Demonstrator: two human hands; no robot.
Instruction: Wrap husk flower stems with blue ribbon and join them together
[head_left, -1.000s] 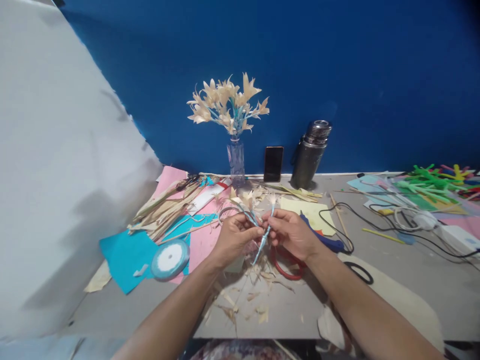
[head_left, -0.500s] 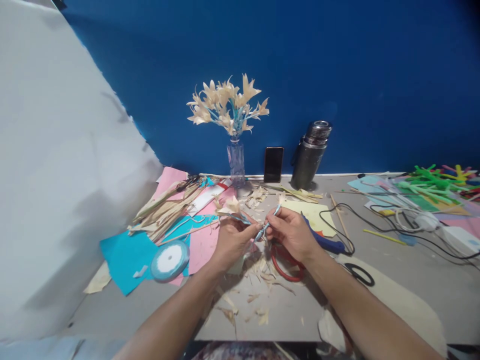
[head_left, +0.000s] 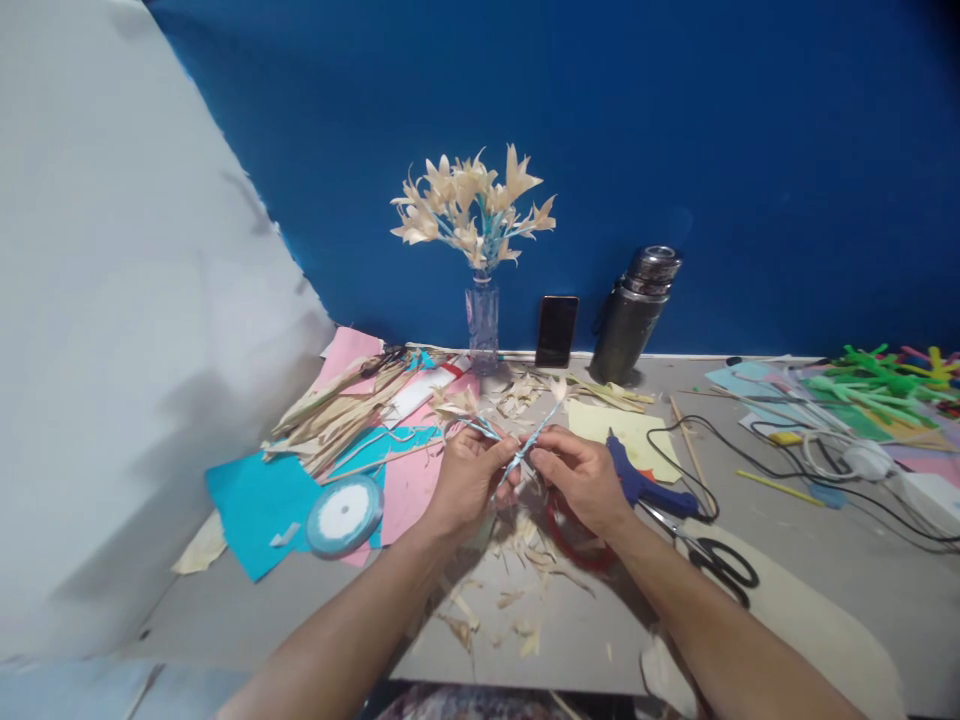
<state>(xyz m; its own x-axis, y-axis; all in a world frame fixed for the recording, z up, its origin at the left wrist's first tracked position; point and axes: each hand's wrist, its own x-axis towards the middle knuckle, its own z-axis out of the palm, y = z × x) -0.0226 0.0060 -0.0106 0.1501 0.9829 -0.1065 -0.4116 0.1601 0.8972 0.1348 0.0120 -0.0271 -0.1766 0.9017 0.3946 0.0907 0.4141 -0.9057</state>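
My left hand [head_left: 470, 475] is closed on blue-wrapped flower stems [head_left: 517, 462], pinching them where they cross. Pale husk petals [head_left: 456, 403] stick out above its fingers. On the right, my right hand [head_left: 577, 470] pinches the same stems with thumb and fingertips, beside a thin blue stem that rises to a small pale bud [head_left: 558, 388]. Under my right hand lies a red ring-shaped object [head_left: 574, 535], partly hidden. Behind the hands, a clear glass vase [head_left: 482, 318] holds a bunch of pale flowers [head_left: 472, 205].
Husk strips [head_left: 337, 410], coloured paper [head_left: 259, 505] and a ribbon spool [head_left: 344, 515] lie left. A blue glue gun [head_left: 649, 485], scissors [head_left: 720, 565] and black cable [head_left: 739, 458] are right. A phone [head_left: 556, 332] and flask [head_left: 636, 315] stand behind; husk scraps [head_left: 529, 555] lie in front.
The view has shifted, so the background sits slightly further right. The stem with the bud leans more to the right, and more of the scissors shows beside my right forearm.
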